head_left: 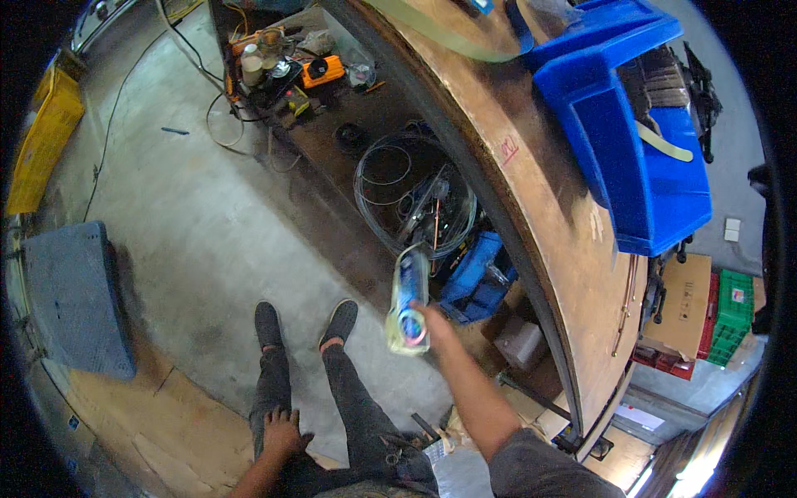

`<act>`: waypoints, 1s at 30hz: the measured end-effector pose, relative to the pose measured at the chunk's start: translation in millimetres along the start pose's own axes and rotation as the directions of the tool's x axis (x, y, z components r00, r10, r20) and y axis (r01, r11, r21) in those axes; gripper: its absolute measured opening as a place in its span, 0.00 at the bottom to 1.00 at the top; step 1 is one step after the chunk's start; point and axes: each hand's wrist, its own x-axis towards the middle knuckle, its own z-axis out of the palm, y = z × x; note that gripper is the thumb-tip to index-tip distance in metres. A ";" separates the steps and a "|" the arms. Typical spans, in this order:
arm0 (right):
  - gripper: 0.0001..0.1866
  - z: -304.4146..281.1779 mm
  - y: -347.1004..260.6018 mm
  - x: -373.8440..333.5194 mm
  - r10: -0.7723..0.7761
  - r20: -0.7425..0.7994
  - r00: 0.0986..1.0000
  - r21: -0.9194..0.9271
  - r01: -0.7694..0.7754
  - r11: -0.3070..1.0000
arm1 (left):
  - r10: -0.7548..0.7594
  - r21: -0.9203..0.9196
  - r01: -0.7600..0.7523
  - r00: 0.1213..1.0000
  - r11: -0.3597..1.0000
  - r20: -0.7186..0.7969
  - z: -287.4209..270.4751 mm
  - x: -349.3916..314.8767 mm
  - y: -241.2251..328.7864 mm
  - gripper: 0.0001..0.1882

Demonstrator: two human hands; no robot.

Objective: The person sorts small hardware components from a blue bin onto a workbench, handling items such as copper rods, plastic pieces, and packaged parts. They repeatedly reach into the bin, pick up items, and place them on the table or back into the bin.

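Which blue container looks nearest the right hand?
The blue container under the tabletop, close to the right hand; it alone does not stand on top.

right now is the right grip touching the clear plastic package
Touching: the head view shows the right grip closed on the right-hand side of the clear plastic package, with no gap between them.

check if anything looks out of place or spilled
Some clutter: a thin stick lies alone on the floor, as if dropped; a black cord trails loose nearby; a wire coil sprawls around jumbled parts on the lower shelf. I see no spill. The pack in the right hand is too blurred to judge.
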 end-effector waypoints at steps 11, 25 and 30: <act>0.15 -89.7 -187.0 198.6 -0.512 -0.107 0.853 0.266 0.520 0.812 | -0.167 -0.011 0.168 0.984 0.986 0.064 -14.2 10.7 2.8 0.38; 0.30 -31.6 -103.1 121.6 -0.600 0.051 0.798 -0.835 0.364 0.413 | -0.207 -0.178 0.247 0.954 0.953 0.215 -36.5 17.8 31.1 0.36; 0.36 -16.7 -10.0 -49.6 -0.366 0.308 0.878 -0.872 0.414 0.260 | -0.165 -0.318 0.187 0.982 0.929 0.094 -129.5 17.6 68.2 0.32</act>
